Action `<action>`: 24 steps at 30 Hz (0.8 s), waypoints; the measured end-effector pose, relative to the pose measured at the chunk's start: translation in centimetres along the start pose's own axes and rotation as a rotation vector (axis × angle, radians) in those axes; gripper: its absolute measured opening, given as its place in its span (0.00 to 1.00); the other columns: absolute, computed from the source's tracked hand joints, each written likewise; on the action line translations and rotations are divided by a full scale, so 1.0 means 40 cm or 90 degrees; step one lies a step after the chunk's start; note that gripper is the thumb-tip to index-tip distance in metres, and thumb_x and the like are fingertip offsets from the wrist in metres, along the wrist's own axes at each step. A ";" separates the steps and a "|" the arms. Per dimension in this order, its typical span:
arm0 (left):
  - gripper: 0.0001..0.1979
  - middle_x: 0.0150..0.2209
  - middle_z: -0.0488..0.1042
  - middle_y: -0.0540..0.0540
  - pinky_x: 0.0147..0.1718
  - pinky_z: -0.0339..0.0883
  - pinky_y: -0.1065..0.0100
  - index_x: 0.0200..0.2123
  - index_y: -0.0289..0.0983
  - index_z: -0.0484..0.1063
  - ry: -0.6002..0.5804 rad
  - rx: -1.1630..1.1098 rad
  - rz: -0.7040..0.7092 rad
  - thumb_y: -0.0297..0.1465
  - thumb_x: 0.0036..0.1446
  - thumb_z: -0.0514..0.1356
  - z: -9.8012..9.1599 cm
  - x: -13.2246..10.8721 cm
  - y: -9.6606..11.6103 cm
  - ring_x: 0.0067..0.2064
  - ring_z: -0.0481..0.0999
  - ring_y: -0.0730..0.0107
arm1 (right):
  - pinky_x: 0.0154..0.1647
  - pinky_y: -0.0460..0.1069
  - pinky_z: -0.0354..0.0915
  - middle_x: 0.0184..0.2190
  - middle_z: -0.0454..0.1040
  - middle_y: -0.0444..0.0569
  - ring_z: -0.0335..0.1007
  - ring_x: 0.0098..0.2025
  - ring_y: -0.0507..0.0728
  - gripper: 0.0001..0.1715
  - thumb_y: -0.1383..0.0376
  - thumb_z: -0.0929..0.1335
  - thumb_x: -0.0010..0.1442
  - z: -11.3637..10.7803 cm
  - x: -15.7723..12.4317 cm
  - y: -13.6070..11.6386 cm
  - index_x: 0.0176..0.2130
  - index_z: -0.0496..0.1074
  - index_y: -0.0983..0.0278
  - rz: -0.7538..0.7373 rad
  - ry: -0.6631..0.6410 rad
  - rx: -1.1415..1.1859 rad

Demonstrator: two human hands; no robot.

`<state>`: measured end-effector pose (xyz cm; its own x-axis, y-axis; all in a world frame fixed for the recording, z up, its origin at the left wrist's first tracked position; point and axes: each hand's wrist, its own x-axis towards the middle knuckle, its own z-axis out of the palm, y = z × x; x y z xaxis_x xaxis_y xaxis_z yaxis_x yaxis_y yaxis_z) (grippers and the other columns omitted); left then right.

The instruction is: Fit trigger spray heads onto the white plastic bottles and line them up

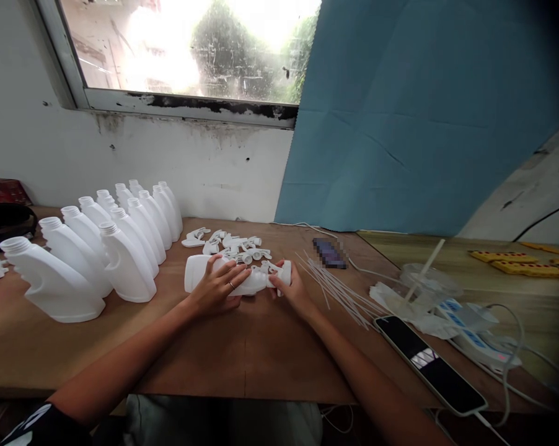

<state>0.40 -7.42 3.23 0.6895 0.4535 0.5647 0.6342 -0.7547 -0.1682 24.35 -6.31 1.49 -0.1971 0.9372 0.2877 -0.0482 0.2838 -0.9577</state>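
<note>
Both hands meet over a white spray bottle (196,273) that lies on its side on the desk (261,356), straight in front of the person. Left hand (217,286), with a ring on one finger, lies over the bottle's body, fingers slightly spread and curled across it to hold it down. Right hand (292,291) closes around the trigger sprayer head (279,270) at the bottle's neck end; whether the head is seated on the neck cannot be told. Just behind the bottle lies a loose pile of white trigger heads (233,244). To the right of the hands a fan of thin clear dip tubes (338,286) is spread on the wood, and beyond them rests a dark, blurred flat object (329,253). To the left, two rows of empty white bottles (98,248) stand upright, open-necked, running back toward the wall. Nearer the right edge a phone (431,362) lies face up with a cable at its end, beside a white power strip (475,334) and a clear plastic cup with a straw (428,282). Yellow pieces (516,260) lie farther right. A blue sheet (423,111) hangs behind, beside a bright window (191,49).
</note>
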 end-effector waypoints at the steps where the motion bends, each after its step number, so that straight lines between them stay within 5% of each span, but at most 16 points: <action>1: 0.30 0.56 0.67 0.40 0.60 0.39 0.45 0.63 0.39 0.53 0.002 -0.001 -0.002 0.33 0.57 0.54 0.000 0.000 0.000 0.56 0.64 0.54 | 0.25 0.48 0.63 0.31 0.72 0.42 0.65 0.22 0.52 0.26 0.57 0.72 0.50 -0.003 0.000 0.001 0.42 0.56 0.57 -0.005 -0.001 -0.007; 11: 0.29 0.56 0.68 0.41 0.60 0.38 0.45 0.62 0.39 0.54 0.011 -0.010 -0.009 0.31 0.56 0.54 0.002 0.002 -0.001 0.56 0.65 0.55 | 0.39 0.51 0.66 0.39 0.72 0.47 0.70 0.39 0.58 0.34 0.60 0.76 0.45 -0.011 0.001 0.005 0.47 0.59 0.58 -0.040 0.009 -0.043; 24: 0.28 0.56 0.68 0.40 0.59 0.38 0.47 0.61 0.38 0.54 0.042 -0.010 0.000 0.33 0.58 0.55 -0.002 0.001 0.009 0.55 0.66 0.56 | 0.27 0.47 0.62 0.30 0.71 0.44 0.64 0.26 0.53 0.28 0.57 0.75 0.45 -0.001 -0.011 -0.003 0.43 0.64 0.63 0.008 0.087 -0.078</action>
<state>0.62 -7.71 3.24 0.6652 0.4215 0.6163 0.6276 -0.7629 -0.1556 24.49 -6.75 1.46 -0.0622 0.9572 0.2825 0.0753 0.2867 -0.9550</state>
